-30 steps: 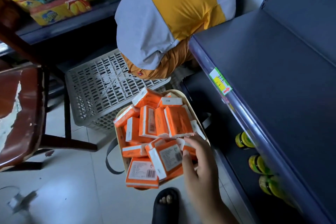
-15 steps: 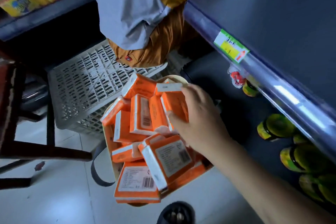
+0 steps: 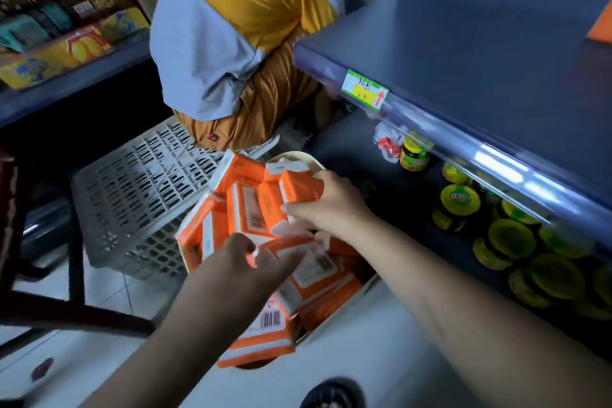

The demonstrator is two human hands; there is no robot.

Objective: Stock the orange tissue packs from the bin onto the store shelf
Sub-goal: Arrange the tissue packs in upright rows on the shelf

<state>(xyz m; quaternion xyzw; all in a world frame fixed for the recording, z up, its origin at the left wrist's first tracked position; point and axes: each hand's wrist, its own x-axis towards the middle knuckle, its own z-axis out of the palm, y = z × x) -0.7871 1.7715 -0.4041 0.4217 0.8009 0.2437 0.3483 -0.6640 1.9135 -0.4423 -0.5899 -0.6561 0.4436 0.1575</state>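
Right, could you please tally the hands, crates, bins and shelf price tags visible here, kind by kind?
Bare hands: 2, the left hand reaching in and the right hand gripping an orange tissue pack
White slotted plastic crate: 1
Cream round plastic bin: 1
Green and yellow price tag: 1
Total: 5

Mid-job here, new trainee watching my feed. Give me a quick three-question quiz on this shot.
1. True or false: the right hand grips orange tissue packs in the bin.
2. The left hand is: A) above the bin, B) on the shelf.
3. What colour are the jar lids below the shelf?

Key: 1 true; 2 A; 3 yellow-green.
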